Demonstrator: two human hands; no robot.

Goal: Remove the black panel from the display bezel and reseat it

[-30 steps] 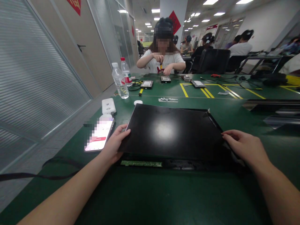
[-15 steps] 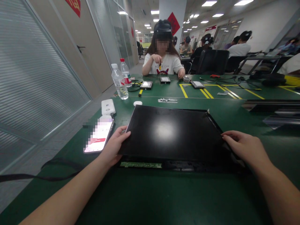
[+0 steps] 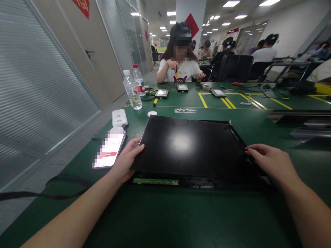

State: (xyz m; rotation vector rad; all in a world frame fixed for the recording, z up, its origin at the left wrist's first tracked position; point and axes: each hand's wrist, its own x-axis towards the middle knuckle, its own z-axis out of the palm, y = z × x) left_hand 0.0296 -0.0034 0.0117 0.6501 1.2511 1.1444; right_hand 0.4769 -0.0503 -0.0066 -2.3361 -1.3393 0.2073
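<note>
A black display panel (image 3: pixel 181 144) with a glare spot lies tilted over a black frame (image 3: pixel 207 183), its left side raised. My left hand (image 3: pixel 128 156) grips the panel's left edge, thumb on top and fingers underneath. At the right side, my right hand (image 3: pixel 270 162) pinches the rim of the black frame beside the panel's edge; the exact contact is partly hidden. A green circuit strip (image 3: pixel 155 181) shows along the near side, below the panel.
Left of the panel lie a lit phone (image 3: pixel 110 151) and a white power bank (image 3: pixel 119 118). Two bottles (image 3: pixel 133 91) stand farther back. Across the green table (image 3: pixel 181 217), a co-worker (image 3: pixel 178 65) holds a screwdriver over a hard drive (image 3: pixel 182 88). Dark shiny strips (image 3: pixel 310 132) lie at right.
My hands and the panel stay almost still. Across the table, the co-worker's free hand has lifted slightly and the co-worker's head has tilted.
</note>
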